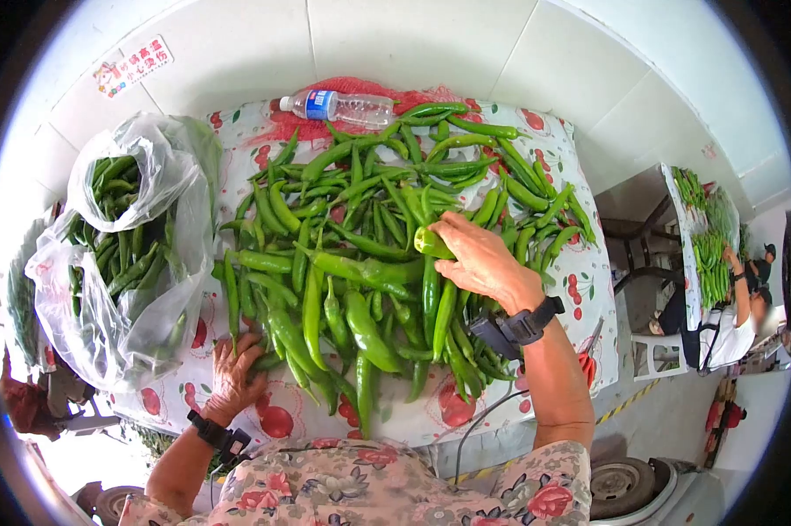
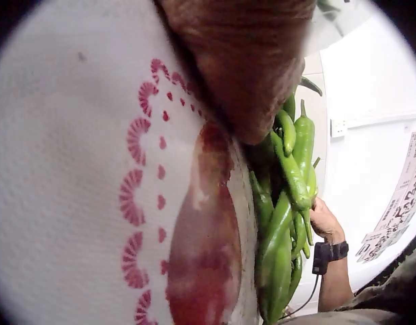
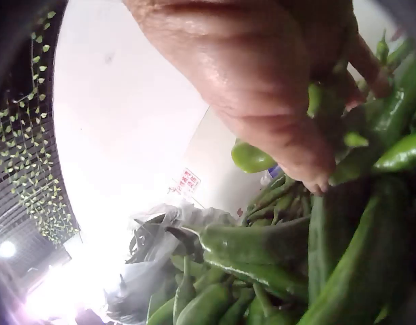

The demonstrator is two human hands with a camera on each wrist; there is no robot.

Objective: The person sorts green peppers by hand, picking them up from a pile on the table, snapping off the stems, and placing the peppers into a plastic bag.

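A large heap of long green peppers (image 1: 360, 267) covers the middle of the table. Over the heap's right part, my right hand (image 1: 483, 259) grips a green pepper (image 1: 432, 243), its pale blunt end poking out past the fingers. In the right wrist view the rounded end of that pepper (image 3: 252, 157) shows beside the thumb, and other peppers lie close below. My left hand (image 1: 235, 377) rests on the tablecloth at the heap's near left edge, its fingertips beside a slim upright-lying pepper (image 1: 231, 302). In the left wrist view, the hand's underside hides its fingers.
A clear plastic bag (image 1: 119, 329) full of peppers stands left. At the back lie a water bottle (image 1: 343, 108) and red netting (image 1: 369, 86). Red-handled scissors (image 1: 587, 364) lie at the right edge of the cherry-print tablecloth (image 1: 466, 421). Another person (image 1: 733, 337) works farther right.
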